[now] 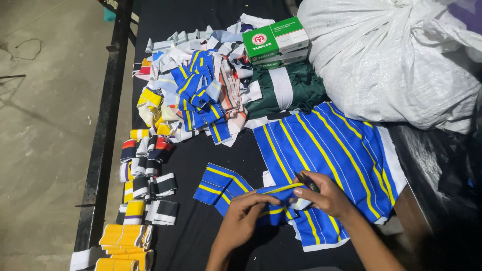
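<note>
Blue-and-yellow striped strip (236, 188) lies near centre on black table (201, 236), pinched by left hand (241, 221) and right hand (324, 195). Folded bundles (143, 195) sit stacked at left; a loose pile (196, 95) farther off remains unsorted.

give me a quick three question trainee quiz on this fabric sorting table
1. True or false: both hands are on a blue strip with yellow stripes.
2. What lies directly right of the hands? A) a large blue and yellow striped panel B) a red towel C) a metal tray
3. Fill in: the green and white boxes sit stacked beside a big white ____.

Key:
1. True; the left hand and right hand pinch it together, and the right hand also holds a dark pen-like tool.
2. A, the striped panel.
3. sack.
</note>
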